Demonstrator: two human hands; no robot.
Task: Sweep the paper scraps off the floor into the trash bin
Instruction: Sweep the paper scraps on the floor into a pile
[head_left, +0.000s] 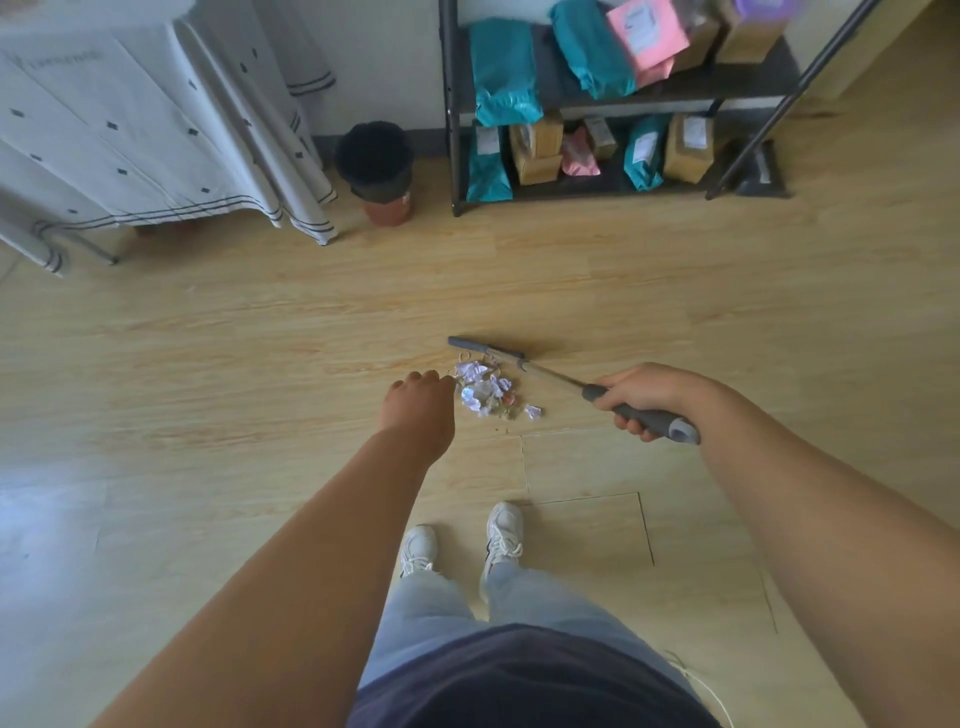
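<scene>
Gripping the grey padded end of the broom (571, 383), the right hand (647, 399) has its fingers wrapped fully round the handle. The thin shaft slants away and to the left, down to a narrow grey head that lies on the floor (208, 364) just beyond the paper scraps (485, 392). The scraps sit in one small, tight heap of white and pale purple bits, right between the broom head and the person's feet.

The left hand (420, 402) reaches down at the left edge of the heap. Its fingers are turned away from the camera, so I cannot tell whether they are curled or straight, or whether they hold anything.

Bare wooden floor lies open to the left of the heap and ahead of it, all the way to the trash bin (375, 171). The bin is round, black-lined and brown at the base. It stands against the wall, well apart from the scraps.

A white draped cloth (130, 130) hangs to the floor just left of the bin. A black metal shelf (451, 104) packed with teal, pink and brown parcels (597, 52) stands just right of it. A dustpan (761, 171) with a long pole stands at the shelf's right end. Two white shoes (504, 530) stand near the heap.
</scene>
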